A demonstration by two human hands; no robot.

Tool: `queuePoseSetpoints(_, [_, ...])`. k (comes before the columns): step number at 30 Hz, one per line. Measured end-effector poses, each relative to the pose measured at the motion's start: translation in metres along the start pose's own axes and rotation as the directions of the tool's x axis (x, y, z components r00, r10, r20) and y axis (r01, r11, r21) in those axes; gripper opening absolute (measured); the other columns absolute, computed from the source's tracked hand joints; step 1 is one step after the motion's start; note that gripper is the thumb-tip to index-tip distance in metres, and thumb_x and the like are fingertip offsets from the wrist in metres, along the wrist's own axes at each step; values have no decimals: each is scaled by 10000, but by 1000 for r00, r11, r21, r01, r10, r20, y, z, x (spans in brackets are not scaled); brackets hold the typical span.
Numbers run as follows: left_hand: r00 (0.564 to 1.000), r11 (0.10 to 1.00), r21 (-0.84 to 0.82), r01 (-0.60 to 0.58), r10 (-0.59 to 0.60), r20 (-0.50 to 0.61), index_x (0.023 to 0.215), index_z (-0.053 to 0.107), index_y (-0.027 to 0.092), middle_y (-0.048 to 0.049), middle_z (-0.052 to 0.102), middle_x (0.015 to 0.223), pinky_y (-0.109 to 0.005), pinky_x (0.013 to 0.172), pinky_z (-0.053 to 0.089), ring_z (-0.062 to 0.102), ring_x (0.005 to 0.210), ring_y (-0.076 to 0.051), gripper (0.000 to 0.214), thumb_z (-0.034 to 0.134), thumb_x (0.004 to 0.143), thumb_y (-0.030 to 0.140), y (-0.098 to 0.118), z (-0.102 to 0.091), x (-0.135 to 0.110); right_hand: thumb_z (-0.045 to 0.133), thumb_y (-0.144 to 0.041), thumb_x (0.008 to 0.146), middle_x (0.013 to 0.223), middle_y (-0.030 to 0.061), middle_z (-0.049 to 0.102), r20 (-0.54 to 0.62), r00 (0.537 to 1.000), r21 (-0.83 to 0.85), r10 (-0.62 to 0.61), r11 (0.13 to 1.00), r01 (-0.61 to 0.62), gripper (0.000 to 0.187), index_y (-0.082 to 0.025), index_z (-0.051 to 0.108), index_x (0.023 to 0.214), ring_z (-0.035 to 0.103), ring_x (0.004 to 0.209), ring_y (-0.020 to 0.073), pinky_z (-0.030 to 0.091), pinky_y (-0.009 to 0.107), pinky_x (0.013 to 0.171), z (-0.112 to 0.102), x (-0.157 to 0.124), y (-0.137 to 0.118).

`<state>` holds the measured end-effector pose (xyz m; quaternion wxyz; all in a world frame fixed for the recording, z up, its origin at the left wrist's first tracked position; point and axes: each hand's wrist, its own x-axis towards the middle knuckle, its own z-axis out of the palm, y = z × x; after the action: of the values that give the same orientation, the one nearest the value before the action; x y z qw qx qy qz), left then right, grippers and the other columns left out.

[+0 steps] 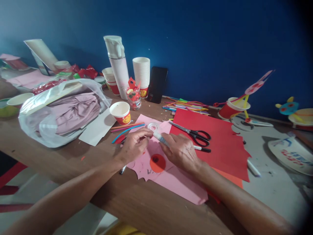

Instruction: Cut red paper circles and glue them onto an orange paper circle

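Note:
My right hand [182, 151] is closed round a small white tube with a bluish label [160, 138], which points to the left. The fingers of my left hand [135, 145] are pinched together at the tube's white end; whatever is between them is too small to make out. Beneath both hands lies pink paper [181, 184] with a jagged edge. An orange-red paper circle with a dark centre [157, 163] rests on it, beside small pen marks. A clear round roll or lid [153, 126] sits just beyond my fingers. Black-handled scissors [195, 133] lie right of them on red paper [220, 147].
Behind my left hand stands a paper cup [120, 112], near pipe cleaners [128, 130]. A bagged cloth [73, 112] is at left. A thermos [117, 68], stacked cups [141, 73] and a phone [157, 85] line the blue wall. A black marker [202, 148] lies by the scissors.

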<state>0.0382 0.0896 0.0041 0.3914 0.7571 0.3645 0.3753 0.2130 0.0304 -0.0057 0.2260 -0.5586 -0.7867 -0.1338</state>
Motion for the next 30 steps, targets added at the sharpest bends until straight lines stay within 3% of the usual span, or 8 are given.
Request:
queuePoseSetpoints(5, [999,998,-45,34,-33,22,801,648,176,-39,670,907,-263,725,498,614,867,-160,178,500,755,89,-6,1,0,424,-268,894,650,40,635,-20,1000,-2,-17,1000,17,250,-140,637,921,520,543,159,300,285,542,-1,0,0])
queuePoseSetpoints(8, [998,997,-65,50,-47,41,813,652,179,-42,664,917,-250,674,499,614,856,-162,177,505,759,98,-8,1,0,436,-270,875,681,49,654,68,994,128,86,987,-94,248,-142,639,937,533,543,160,307,274,527,-4,1,-1])
queuePoseSetpoints(10, [997,995,-80,61,-57,51,826,654,180,-43,662,923,-245,660,501,615,846,-159,176,504,768,110,-8,2,-1,445,-279,866,664,35,648,177,967,263,185,938,-228,246,-149,629,966,531,527,152,314,258,512,-7,2,-2])
queuePoseSetpoints(16, [998,995,-80,63,-60,35,859,655,176,-51,657,962,-240,663,507,606,893,-156,183,508,768,114,-6,2,-2,417,-341,884,576,-27,545,450,838,590,310,601,-539,253,-191,620,896,476,480,107,343,222,498,-13,7,-2])
queuePoseSetpoints(21, [999,998,-60,35,-34,17,857,668,176,-52,661,991,-289,827,491,589,984,-160,226,496,745,82,-3,2,-1,410,-426,871,514,-52,424,606,741,692,288,270,-670,335,-176,546,695,346,427,78,280,199,419,-7,7,-1])
queuePoseSetpoints(23, [999,998,-54,38,-37,13,860,672,177,-48,663,1014,-311,886,469,582,1012,-163,232,499,740,79,-2,1,0,392,-433,875,503,-56,389,630,728,707,269,190,-682,357,-179,500,649,315,422,76,259,197,401,-6,7,-2])
queuePoseSetpoints(26, [997,995,-62,72,-71,19,876,675,179,-46,662,1052,-327,890,472,567,1057,-181,239,499,744,85,0,1,0,395,-404,877,509,-58,377,585,751,727,306,212,-653,346,-188,451,613,316,425,76,274,197,407,-5,6,-5])
queuePoseSetpoints(30, [992,990,-66,124,-123,26,912,673,191,-46,658,1082,-341,880,481,566,1066,-193,244,510,754,102,0,1,-1,412,-356,878,566,-29,497,443,813,674,379,456,-580,268,-181,548,726,434,480,101,340,212,468,-6,6,-9])
